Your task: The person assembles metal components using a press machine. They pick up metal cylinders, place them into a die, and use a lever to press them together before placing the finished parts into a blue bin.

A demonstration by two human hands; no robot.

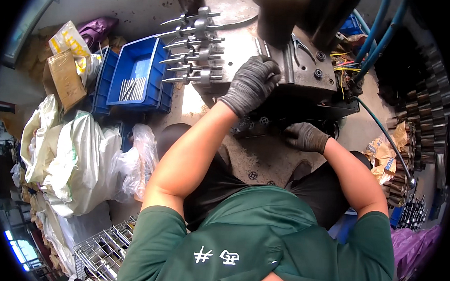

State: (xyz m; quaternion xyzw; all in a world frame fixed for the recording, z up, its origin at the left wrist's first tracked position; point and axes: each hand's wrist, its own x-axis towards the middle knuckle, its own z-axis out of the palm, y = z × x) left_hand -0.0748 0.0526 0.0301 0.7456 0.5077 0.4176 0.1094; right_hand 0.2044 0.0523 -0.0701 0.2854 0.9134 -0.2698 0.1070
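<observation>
My left hand [251, 85], in a grey knitted glove, rests at the front of a metal machine bed [234, 43]. Its fingers are curled together beside a steel guide block [287, 65]; what they pinch, if anything, is hidden. Lower and to the right, my right hand [308, 137], gloved alike, hangs by the shadowed underside of the machine. Its fingertips are lost in the dark. Several steel shafts with thick round collars [201, 54] lie in a row along the bed's left edge, their thin ends pointing left. A heavy cylindrical press ram [278, 17] stands above the bed.
Left of the machine, a blue bin [146, 82] holds several thin metal rods [133, 89]. White sacks [86, 154] and a cardboard box [67, 81] crowd the left side. Blue hoses [377, 44] and wires hang at right, near stacked metal cylinders [424, 119]. A wire basket [105, 248] sits lower left.
</observation>
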